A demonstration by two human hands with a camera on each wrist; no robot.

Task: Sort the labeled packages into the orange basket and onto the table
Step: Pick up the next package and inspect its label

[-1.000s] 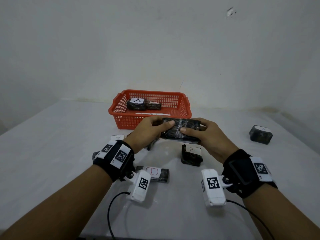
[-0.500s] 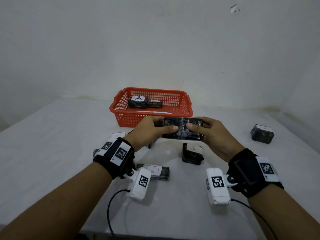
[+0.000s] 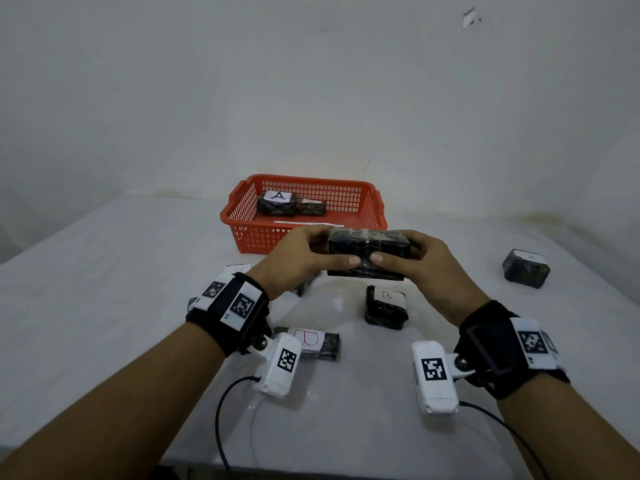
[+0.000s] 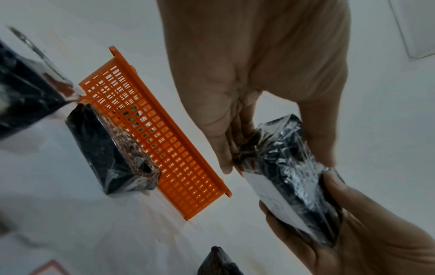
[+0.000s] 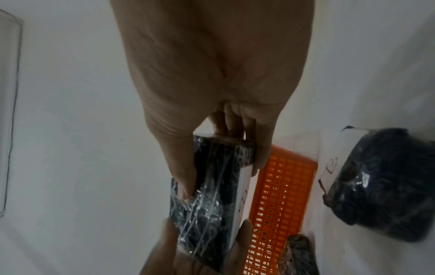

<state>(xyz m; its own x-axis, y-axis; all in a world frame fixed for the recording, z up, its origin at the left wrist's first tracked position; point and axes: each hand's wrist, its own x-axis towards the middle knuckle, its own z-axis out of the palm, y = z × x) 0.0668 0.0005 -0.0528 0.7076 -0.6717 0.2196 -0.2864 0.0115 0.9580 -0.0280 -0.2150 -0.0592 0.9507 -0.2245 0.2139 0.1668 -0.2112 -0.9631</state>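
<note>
Both hands hold one black plastic-wrapped package (image 3: 367, 252) above the table, just in front of the orange basket (image 3: 372, 216). My left hand (image 3: 304, 258) grips its left end and my right hand (image 3: 420, 261) its right end, thumbs meeting on the near face. Its white label (image 4: 270, 195) faces away from the head camera, toward the table; the letter is not readable. The same package (image 5: 207, 201) shows in the right wrist view. Two packages lie in the basket, one marked A (image 3: 277, 202).
On the table lie a package marked B (image 3: 386, 306), a flat one with a red B (image 3: 311, 342), one partly hidden under my left wrist (image 3: 239, 270), and one at far right (image 3: 526, 268). The white wall stands behind the basket.
Both hands have lifted the package slightly and tilted it, turning its top away; the thumbs have slid together along the near face.
</note>
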